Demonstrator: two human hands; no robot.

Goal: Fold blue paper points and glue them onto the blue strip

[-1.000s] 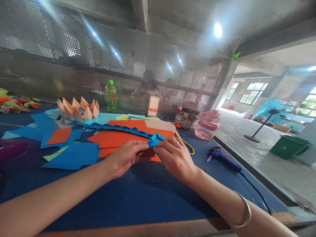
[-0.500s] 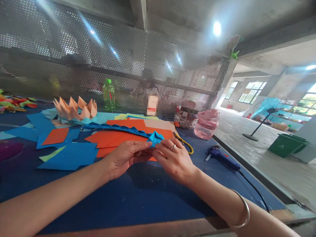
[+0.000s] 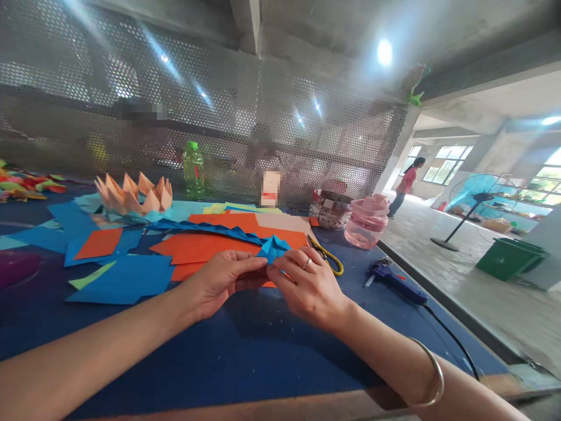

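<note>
Between my two hands is the near end of a folded blue paper strip [image 3: 272,248], its creases standing up in small peaks. The strip runs away to the left over the paper sheets. My left hand [image 3: 225,280] pinches that end from the left with thumb and fingers. From the right, my right hand [image 3: 309,286], with a ring on one finger, has its fingertips closed on the same folded end. Orange sheets [image 3: 205,248] lie just behind my hands. The fingers partly hide the piece.
A peach paper crown [image 3: 134,196] and blue sheets [image 3: 123,280] lie to the left. Yellow-handled scissors [image 3: 331,257], a glue gun [image 3: 397,282] and a pink-lidded jar [image 3: 367,222] are on the right. A green bottle [image 3: 193,171] stands by the mesh panel. A person [image 3: 405,187] walks beyond.
My hands stay almost in place, still on the blue strip, whose folded end has shifted slightly. A person in a red top has appeared in the background on the right.
</note>
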